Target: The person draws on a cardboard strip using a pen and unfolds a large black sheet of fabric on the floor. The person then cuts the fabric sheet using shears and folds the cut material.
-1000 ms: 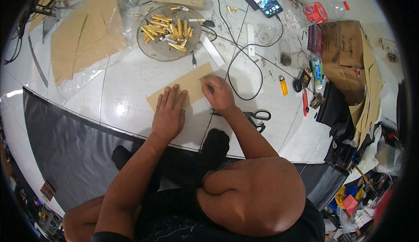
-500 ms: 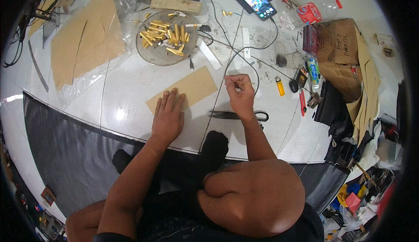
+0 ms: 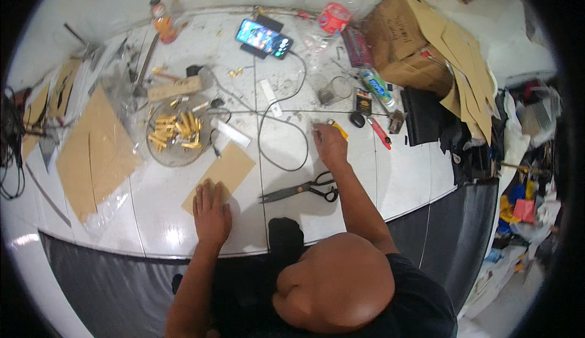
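My left hand lies open with its fingers flat on the lower end of a tan rectangular card piece. My right hand hovers beside a yellow lighter and partly covers it. Its fingers are curled together at the tips; whatever they pinch is too small to make out. Black-handled scissors rest on the white tiles between my hands, blades toward the left. A white strip lies just beyond the card piece.
A glass bowl of cigarette butts stands at left near larger tan sheets. Farther back are a lit phone with its cable and a plastic bottle. A drinking glass, red cutter and cardboard box sit right.
My right hand has moved right, to the lighter; a thin stick-like piece earlier in its fingers no longer shows clearly. My left hand stays on the card piece. The view has shifted rightward and up.
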`<action>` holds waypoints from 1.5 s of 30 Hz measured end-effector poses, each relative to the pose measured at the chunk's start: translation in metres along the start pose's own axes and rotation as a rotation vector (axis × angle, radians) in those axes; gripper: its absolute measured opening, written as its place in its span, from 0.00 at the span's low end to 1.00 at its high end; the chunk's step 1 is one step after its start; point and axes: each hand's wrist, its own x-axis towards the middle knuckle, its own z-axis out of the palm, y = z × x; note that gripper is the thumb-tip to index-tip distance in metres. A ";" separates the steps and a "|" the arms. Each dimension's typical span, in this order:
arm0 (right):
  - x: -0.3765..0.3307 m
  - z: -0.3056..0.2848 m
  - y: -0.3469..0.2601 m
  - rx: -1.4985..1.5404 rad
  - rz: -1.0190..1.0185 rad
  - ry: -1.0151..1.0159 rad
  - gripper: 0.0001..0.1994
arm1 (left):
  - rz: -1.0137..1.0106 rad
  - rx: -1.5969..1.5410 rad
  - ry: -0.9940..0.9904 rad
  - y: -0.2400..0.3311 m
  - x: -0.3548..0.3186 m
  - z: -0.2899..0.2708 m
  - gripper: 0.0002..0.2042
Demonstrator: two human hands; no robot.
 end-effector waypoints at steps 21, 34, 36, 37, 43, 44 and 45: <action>0.330 -0.069 0.015 0.541 0.405 0.355 0.61 | 0.145 -0.248 0.154 -0.014 0.026 -0.164 0.07; 0.240 -0.180 -0.060 0.878 -0.093 0.826 0.46 | 0.209 -0.400 0.270 0.031 0.063 -0.254 0.08; 0.212 -0.207 -0.079 1.041 -0.280 0.807 0.39 | 0.256 -0.412 0.292 0.052 0.074 -0.263 0.09; 0.197 -0.219 -0.089 1.148 -0.272 0.689 0.45 | 0.328 -0.520 0.335 0.066 0.081 -0.266 0.10; 0.093 -0.207 -0.170 1.320 -0.393 -0.028 0.49 | 0.564 -0.741 0.475 0.132 0.081 -0.301 0.17; 0.077 -0.205 -0.191 1.387 -0.365 -0.197 0.49 | 0.586 -0.767 0.468 0.136 0.076 -0.310 0.19; 0.061 -0.206 -0.204 1.391 -0.372 -0.268 0.49 | 0.592 -0.760 0.461 0.142 0.068 -0.319 0.20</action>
